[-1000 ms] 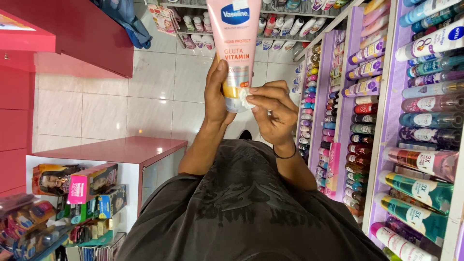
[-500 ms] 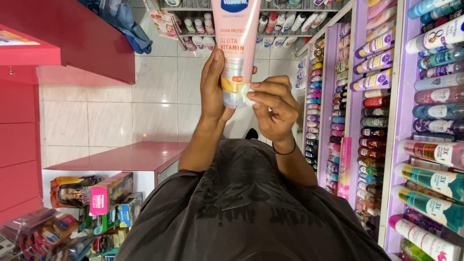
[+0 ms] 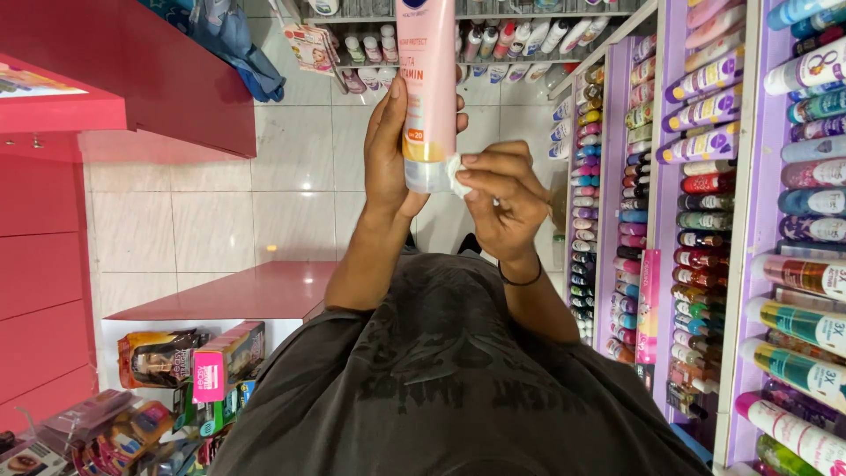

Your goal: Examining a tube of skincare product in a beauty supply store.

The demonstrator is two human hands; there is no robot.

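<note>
A tall pink lotion tube (image 3: 426, 88) with an orange band near its lower end is held upright in front of me. My left hand (image 3: 388, 154) wraps around its lower part from the left. My right hand (image 3: 500, 201) pinches a small white wad of tissue (image 3: 456, 176) against the tube's pale cap end (image 3: 426, 176). A dark band circles my right wrist. The tube's upper end runs out of the top of the view.
Purple shelves (image 3: 749, 229) packed with bottles and tubes stand close on the right. A red counter (image 3: 238, 289) with boxed products (image 3: 185, 361) beneath lies lower left, red cabinets (image 3: 132, 53) upper left. More bottles line a far shelf (image 3: 529, 40). White tiled floor (image 3: 264, 194) lies between.
The tube has turned so less of its printed face shows, and it sits slightly right. My right hand keeps the tissue at the cap. The view has shifted a little.
</note>
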